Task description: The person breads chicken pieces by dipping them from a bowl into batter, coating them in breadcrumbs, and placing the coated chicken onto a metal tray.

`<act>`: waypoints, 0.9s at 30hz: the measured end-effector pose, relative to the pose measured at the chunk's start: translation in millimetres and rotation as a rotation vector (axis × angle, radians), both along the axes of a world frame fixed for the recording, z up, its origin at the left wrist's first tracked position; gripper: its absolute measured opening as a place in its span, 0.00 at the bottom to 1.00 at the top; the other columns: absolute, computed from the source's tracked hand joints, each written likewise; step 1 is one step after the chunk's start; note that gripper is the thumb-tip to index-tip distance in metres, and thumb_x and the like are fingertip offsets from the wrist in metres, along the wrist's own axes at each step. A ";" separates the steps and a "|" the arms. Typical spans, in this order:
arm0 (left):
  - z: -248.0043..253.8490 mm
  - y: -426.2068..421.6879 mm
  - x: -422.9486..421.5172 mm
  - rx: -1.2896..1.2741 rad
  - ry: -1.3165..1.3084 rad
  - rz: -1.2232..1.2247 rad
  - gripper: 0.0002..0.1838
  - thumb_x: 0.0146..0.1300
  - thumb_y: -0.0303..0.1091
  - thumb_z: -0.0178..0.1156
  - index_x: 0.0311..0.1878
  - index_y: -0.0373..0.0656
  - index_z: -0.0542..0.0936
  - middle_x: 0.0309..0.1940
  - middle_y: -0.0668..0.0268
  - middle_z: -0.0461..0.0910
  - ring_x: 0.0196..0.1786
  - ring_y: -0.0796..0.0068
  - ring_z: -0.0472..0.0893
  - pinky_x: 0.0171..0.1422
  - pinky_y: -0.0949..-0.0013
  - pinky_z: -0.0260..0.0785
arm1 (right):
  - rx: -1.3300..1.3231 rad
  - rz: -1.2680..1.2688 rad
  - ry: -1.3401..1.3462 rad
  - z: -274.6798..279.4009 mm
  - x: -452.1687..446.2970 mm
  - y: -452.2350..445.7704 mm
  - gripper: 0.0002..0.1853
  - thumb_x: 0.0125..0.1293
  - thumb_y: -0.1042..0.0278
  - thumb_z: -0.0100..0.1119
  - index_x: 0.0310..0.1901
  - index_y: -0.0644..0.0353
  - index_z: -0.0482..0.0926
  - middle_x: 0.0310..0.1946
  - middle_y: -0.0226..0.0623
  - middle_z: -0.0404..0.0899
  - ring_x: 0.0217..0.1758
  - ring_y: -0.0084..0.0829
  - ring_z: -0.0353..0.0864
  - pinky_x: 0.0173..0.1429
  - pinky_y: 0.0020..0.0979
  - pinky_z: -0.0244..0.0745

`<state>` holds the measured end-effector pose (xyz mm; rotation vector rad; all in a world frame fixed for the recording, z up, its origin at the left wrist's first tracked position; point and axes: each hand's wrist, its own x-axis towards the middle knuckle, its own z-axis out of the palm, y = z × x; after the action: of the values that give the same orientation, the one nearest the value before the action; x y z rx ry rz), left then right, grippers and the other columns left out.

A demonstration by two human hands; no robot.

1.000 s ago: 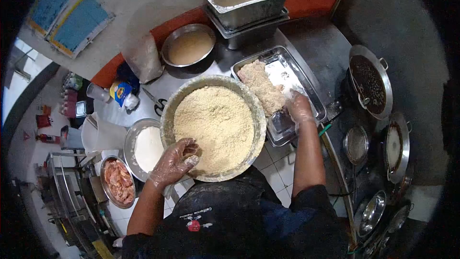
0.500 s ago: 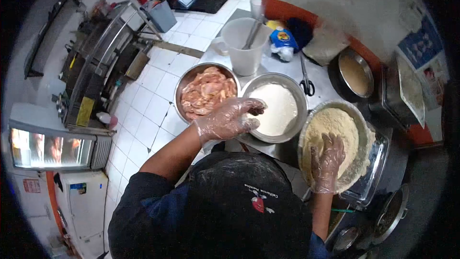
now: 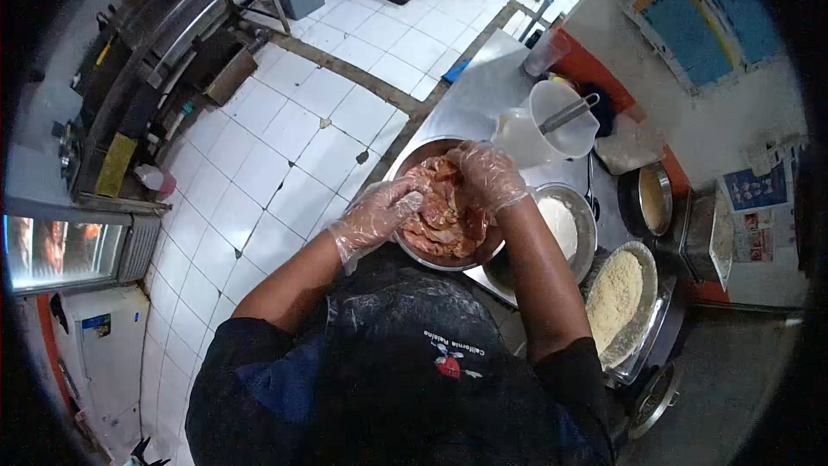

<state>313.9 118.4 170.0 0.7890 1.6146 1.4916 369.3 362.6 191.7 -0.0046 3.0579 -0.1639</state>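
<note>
Both hands wear clear plastic gloves and are at a metal bowl [image 3: 442, 266] of raw meat [image 3: 444, 224]. My left hand [image 3: 377, 214] is at the bowl's left side, its fingers curled against the meat. Over the far right part of the bowl, my right hand [image 3: 489, 174] has its fingers bent down onto the meat; the fingertips are partly hidden. A bowl of white batter [image 3: 558, 223] stands just right of the meat, partly behind my right forearm. Further right is a large bowl of pale crumbly flour [image 3: 614, 298].
A plastic jug [image 3: 561, 125] with a metal-handled tool stands beyond the bowls. A pan of tan liquid [image 3: 653, 198] and a deep metal container [image 3: 711, 237] are near the wall. A metal tray [image 3: 660, 319] lies beside the flour. A lit display fridge [image 3: 65, 250] is at the left.
The view has swung left. My right hand has moved from the breaded piece on the tray, over the flour, to the meat bowl. My left hand has also come to the meat.
</note>
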 end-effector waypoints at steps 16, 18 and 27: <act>-6.7 57.2 -25.5 0.117 -0.221 -0.193 0.30 0.68 0.40 0.69 0.68 0.37 0.72 0.59 0.59 0.80 0.59 0.71 0.80 0.62 0.68 0.75 | -1.708 -0.604 0.286 15.4 67.7 -21.4 0.21 0.63 0.80 0.68 0.57 0.62 0.75 0.53 0.33 0.80 0.56 0.27 0.79 0.63 0.31 0.75; -7.8 64.9 -25.2 0.025 -0.193 -0.246 0.26 0.69 0.40 0.70 0.65 0.38 0.77 0.56 0.63 0.81 0.57 0.73 0.80 0.62 0.70 0.73 | -1.755 -0.666 0.308 11.8 71.9 -29.7 0.20 0.63 0.79 0.68 0.56 0.61 0.75 0.52 0.33 0.80 0.55 0.27 0.79 0.63 0.31 0.76; -14.7 66.4 -17.8 0.117 -0.272 -0.189 0.26 0.66 0.38 0.72 0.63 0.39 0.78 0.58 0.61 0.79 0.57 0.72 0.80 0.63 0.68 0.73 | -1.775 -0.832 0.417 -9.3 94.6 -39.9 0.22 0.62 0.74 0.73 0.56 0.61 0.74 0.52 0.35 0.80 0.54 0.27 0.80 0.60 0.30 0.78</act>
<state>296.2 184.8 155.2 0.7444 1.2270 1.4951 463.9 322.8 182.4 1.0960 1.7898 -2.7891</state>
